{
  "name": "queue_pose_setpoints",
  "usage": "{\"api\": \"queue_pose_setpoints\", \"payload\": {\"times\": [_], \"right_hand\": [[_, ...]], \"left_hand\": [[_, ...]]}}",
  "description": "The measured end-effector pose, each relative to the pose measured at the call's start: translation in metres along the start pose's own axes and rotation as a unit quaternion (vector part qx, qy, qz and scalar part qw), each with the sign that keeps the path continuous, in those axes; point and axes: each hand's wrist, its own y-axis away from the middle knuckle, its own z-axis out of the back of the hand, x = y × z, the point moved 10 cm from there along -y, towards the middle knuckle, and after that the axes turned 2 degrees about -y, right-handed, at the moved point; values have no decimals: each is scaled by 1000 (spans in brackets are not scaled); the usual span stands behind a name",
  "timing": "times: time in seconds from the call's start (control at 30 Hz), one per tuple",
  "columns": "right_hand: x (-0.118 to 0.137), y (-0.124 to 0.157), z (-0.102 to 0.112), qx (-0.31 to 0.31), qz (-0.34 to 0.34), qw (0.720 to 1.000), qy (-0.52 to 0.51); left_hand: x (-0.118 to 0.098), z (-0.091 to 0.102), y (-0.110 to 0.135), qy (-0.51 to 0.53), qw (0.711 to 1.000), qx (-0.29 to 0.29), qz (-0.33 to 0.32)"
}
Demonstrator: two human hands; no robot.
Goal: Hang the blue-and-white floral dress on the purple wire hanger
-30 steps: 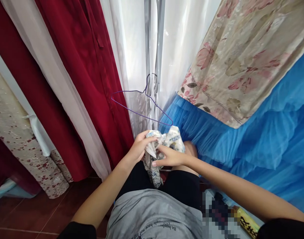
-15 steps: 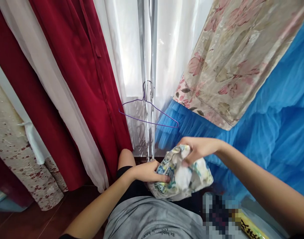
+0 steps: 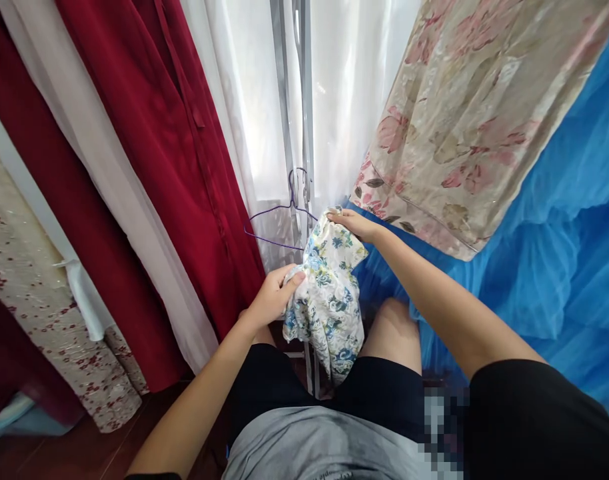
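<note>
A white garment with blue and yellow flowers [image 3: 334, 307], seemingly a small top, hangs down between my knees. My left hand [image 3: 275, 293] pinches its upper left edge, thumb on top. At its upper right corner my right hand [image 3: 354, 224] grips the cloth, higher and farther away than the left. Just behind the garment a purple wire hanger [image 3: 272, 212] hangs by its hook on a metal stand; the cloth covers the hanger's right part. I cannot tell whether the cloth touches the hanger.
Grey metal poles [image 3: 284, 100] stand upright ahead, before a white curtain [image 3: 249, 120]. Dark red cloth [image 3: 184, 200] hangs on the left. On the right are a pink-flowered dress [image 3: 444, 147] and blue tulle [image 3: 524, 280]. A light blue basin [image 3: 19, 420] sits at lower left.
The flowered garment was bunched at my lap and now hangs spread out. Both hands have moved forward, the right one also leftward, and the garment now covers part of the hanger.
</note>
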Motion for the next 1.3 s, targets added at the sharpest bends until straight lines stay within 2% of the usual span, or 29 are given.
{"api": "queue_pose_setpoints", "payload": {"times": [0.07,0.13,0.3,0.4,0.47,0.53,0.6,0.67,0.73,0.77,0.87,0.93,1.03,1.13,1.23,1.3], "right_hand": [[1,-11,-5,1,-4,1000,4],[3,-13,-1,2,-12,1000,21],[17,-1,15,39,-31,993,106],[25,4,14,53,-44,990,122],[26,6,13,46,-59,990,118],[25,8,12,31,-66,992,108],[21,10,11,28,-73,992,96],[15,12,11,28,-83,994,72],[6,16,14,24,-101,994,37],[0,18,17,18,-114,993,20],[-18,32,23,23,-158,987,-28],[-28,44,27,37,-160,985,-53],[-44,64,36,43,-140,987,-64],[-55,79,50,-12,-89,995,-40],[-47,87,59,-100,5,995,-21],[-31,91,61,-152,69,986,-13]], "left_hand": [[6,23,0,-24,999,-29,-3],[21,44,5,-61,998,-34,4],[95,72,18,-123,989,65,60],[125,104,12,-188,980,38,62],[131,136,-1,-230,971,-19,58],[125,169,-20,-262,960,-81,53],[108,201,-41,-297,942,-154,36],[88,221,-62,-337,917,-212,22],[76,223,-84,-355,908,-220,31],[75,216,-95,-344,917,-197,41],[69,177,-115,-268,958,-94,38],[54,157,-116,-235,969,-73,-5],[31,156,-106,-187,969,-144,-70],[23,169,-95,-178,954,-230,-75],[24,168,-92,-234,940,-244,-43],[21,162,-91,-242,940,-236,-48]]}}
